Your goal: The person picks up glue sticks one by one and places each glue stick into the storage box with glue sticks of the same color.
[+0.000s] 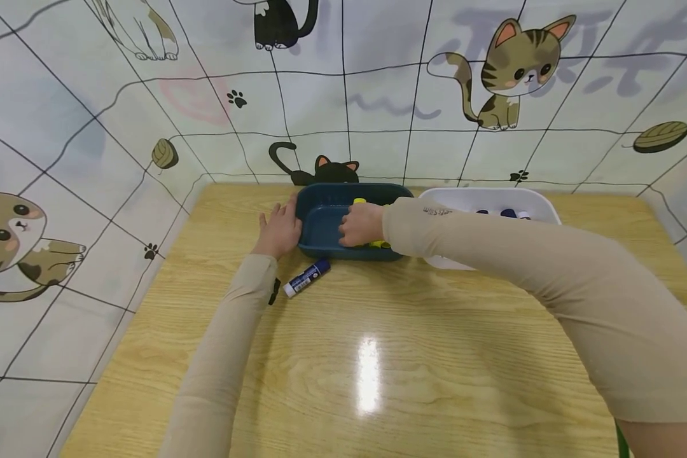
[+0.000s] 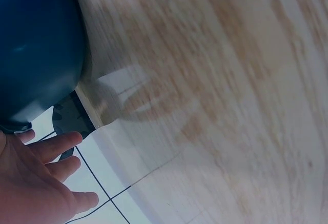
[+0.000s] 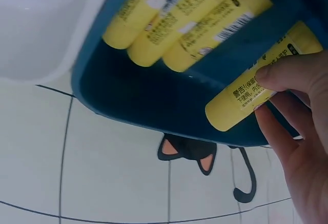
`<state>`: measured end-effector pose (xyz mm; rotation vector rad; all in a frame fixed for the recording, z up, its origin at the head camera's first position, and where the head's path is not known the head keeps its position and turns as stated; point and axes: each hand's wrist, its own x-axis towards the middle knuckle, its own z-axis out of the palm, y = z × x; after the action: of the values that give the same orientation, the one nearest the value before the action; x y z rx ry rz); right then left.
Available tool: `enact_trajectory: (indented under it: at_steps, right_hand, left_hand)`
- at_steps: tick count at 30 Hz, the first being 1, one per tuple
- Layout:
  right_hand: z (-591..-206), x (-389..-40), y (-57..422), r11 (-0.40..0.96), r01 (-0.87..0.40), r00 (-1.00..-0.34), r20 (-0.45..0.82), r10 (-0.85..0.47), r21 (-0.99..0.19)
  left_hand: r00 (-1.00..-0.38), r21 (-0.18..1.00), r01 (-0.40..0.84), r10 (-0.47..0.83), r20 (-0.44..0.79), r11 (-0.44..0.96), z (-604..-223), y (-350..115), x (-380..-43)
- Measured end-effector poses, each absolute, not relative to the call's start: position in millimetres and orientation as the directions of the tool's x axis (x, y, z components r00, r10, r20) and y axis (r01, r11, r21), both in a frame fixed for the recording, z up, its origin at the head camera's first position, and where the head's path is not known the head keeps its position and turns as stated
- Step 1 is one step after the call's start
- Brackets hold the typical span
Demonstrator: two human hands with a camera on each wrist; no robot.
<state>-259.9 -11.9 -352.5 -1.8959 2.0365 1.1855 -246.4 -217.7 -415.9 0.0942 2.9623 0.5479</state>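
Note:
My right hand reaches into the dark blue bin. In the right wrist view, its thumb and fingers pinch a yellow glue stick, tilted inside the bin. Three more yellow glue sticks lie side by side at the bin's end near the white basket. At the bin's left end, my left hand rests against the outer wall with fingers extended; the left wrist view shows the spread fingers beside the rim.
A navy and white glue stick lies on the wooden table in front of the bin. To the right stands a white basket with navy-capped sticks, partly behind my right sleeve. A cat-patterned wall borders the back.

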Motion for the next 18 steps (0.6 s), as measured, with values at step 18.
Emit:
enact_trajectory:
  at_steps: [18]
  right_hand:
    - [-368,-265,3,-0.029,-0.91,-0.205,-0.509,-0.836,0.414]
  left_hand:
    - [-0.991,0.36,0.03,0.075,-0.111,0.932,-415,-216,-246]
